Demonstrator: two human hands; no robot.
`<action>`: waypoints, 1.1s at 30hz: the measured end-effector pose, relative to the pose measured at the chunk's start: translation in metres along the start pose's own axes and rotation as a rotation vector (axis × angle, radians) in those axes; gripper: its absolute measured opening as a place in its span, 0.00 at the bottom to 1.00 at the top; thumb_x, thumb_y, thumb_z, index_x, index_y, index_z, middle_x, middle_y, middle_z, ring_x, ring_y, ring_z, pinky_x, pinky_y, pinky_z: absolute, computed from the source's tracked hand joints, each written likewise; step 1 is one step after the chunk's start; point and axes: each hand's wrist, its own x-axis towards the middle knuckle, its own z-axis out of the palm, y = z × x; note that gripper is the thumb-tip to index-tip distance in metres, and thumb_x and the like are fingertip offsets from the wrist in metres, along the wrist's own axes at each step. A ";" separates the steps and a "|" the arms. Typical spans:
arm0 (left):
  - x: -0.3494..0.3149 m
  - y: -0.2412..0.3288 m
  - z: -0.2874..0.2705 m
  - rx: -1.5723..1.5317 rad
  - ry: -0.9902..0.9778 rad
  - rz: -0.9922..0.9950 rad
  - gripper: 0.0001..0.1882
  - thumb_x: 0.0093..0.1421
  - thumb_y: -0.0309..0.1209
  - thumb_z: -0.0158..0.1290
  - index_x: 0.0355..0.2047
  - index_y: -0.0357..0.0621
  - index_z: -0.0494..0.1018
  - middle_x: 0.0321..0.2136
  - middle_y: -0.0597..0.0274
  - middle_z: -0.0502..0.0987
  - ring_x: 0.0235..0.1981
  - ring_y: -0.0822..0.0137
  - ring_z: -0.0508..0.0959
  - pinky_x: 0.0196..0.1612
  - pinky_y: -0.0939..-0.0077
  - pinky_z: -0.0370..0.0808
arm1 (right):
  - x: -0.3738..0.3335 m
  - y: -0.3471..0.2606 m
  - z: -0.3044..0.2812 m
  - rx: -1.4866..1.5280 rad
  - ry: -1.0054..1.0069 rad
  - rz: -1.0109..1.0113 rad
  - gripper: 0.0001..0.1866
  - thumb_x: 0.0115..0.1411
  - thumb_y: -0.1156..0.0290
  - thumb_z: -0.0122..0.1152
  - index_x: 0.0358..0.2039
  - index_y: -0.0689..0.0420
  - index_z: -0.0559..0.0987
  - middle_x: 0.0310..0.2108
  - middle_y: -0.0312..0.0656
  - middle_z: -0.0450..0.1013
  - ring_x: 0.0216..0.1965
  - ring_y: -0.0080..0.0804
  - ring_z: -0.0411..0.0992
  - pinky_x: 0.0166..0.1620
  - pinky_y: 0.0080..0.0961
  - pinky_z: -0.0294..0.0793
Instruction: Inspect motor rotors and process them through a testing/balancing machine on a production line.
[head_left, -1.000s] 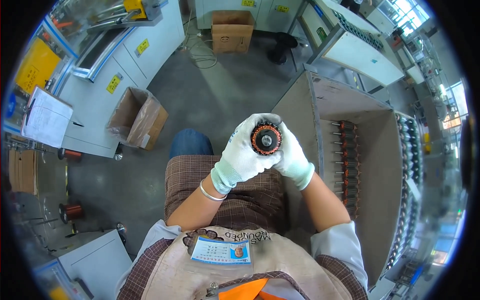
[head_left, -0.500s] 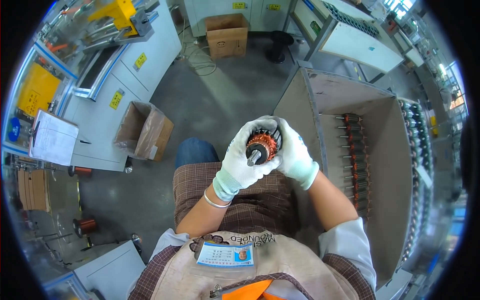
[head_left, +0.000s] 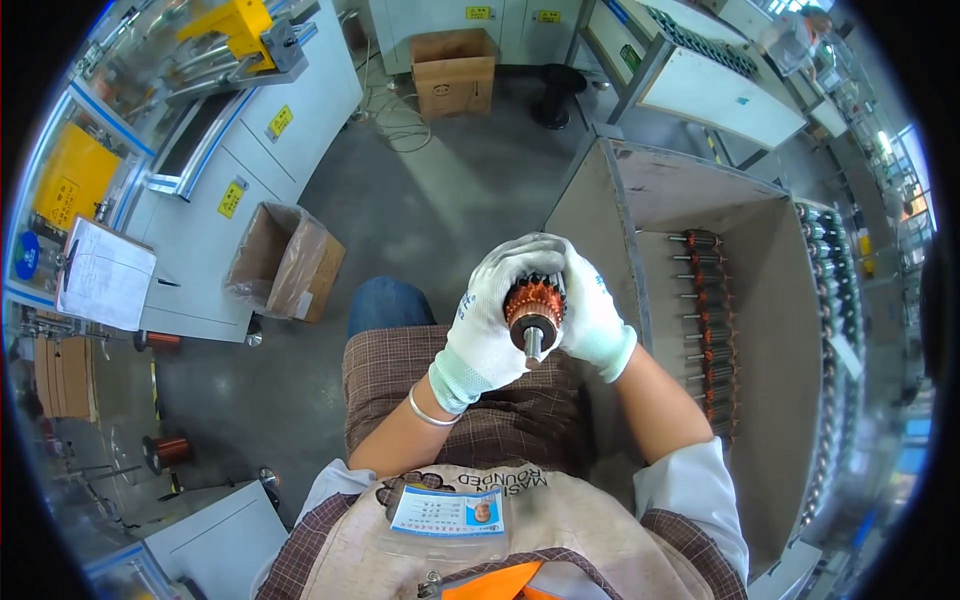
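Both my gloved hands are closed around a motor armature held above my lap. Its copper windings and commutator face me, and the steel shaft end points down toward my body. My left hand wraps its left side, my right hand its right; the gloves hide the far end. Right of my right hand stands a deep grey bin. Inside, a row of similar armatures lies side by side, shafts pointing left.
On the left are a grey cabinet with a clipboard and an open cardboard box on the floor. Farther off stand another cardboard box, a black spool and loose cable. Copper wire spools lie lower left.
The armature has turned in my hands: its shaft end has swung from lower left to nearly straight down, slightly to the right. Both hands still hold it.
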 end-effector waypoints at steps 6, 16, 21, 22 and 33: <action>0.003 0.005 -0.002 0.245 -0.027 0.145 0.32 0.39 0.25 0.66 0.48 0.44 0.70 0.51 0.55 0.73 0.56 0.53 0.71 0.61 0.60 0.64 | -0.005 0.001 -0.003 0.034 -0.027 -0.114 0.33 0.39 0.70 0.70 0.48 0.62 0.69 0.45 0.54 0.72 0.46 0.56 0.71 0.50 0.38 0.71; 0.001 0.014 -0.001 0.339 0.003 0.152 0.31 0.37 0.28 0.65 0.46 0.46 0.70 0.50 0.56 0.74 0.57 0.52 0.71 0.62 0.57 0.63 | -0.033 0.018 0.014 0.709 -0.107 0.463 0.36 0.40 0.65 0.74 0.51 0.58 0.70 0.49 0.44 0.69 0.50 0.38 0.70 0.55 0.32 0.68; -0.002 0.015 -0.001 0.326 0.019 0.105 0.32 0.38 0.28 0.65 0.47 0.46 0.70 0.48 0.56 0.75 0.55 0.53 0.71 0.61 0.58 0.64 | -0.034 0.012 0.010 0.836 -0.151 0.336 0.34 0.43 0.67 0.73 0.51 0.57 0.70 0.50 0.41 0.69 0.51 0.32 0.69 0.56 0.29 0.68; -0.003 0.015 -0.001 0.317 0.021 0.092 0.32 0.38 0.27 0.64 0.47 0.46 0.70 0.48 0.56 0.75 0.55 0.53 0.72 0.61 0.58 0.64 | -0.033 0.010 0.009 0.827 -0.143 0.327 0.33 0.43 0.67 0.73 0.51 0.57 0.70 0.50 0.41 0.69 0.52 0.32 0.69 0.56 0.29 0.68; 0.002 0.031 -0.016 -0.091 -0.042 -0.279 0.34 0.42 0.26 0.64 0.53 0.40 0.67 0.49 0.54 0.74 0.53 0.59 0.74 0.56 0.65 0.70 | -0.025 -0.016 0.014 0.450 -0.066 0.274 0.32 0.45 0.67 0.71 0.51 0.62 0.70 0.41 0.46 0.74 0.45 0.33 0.73 0.52 0.29 0.71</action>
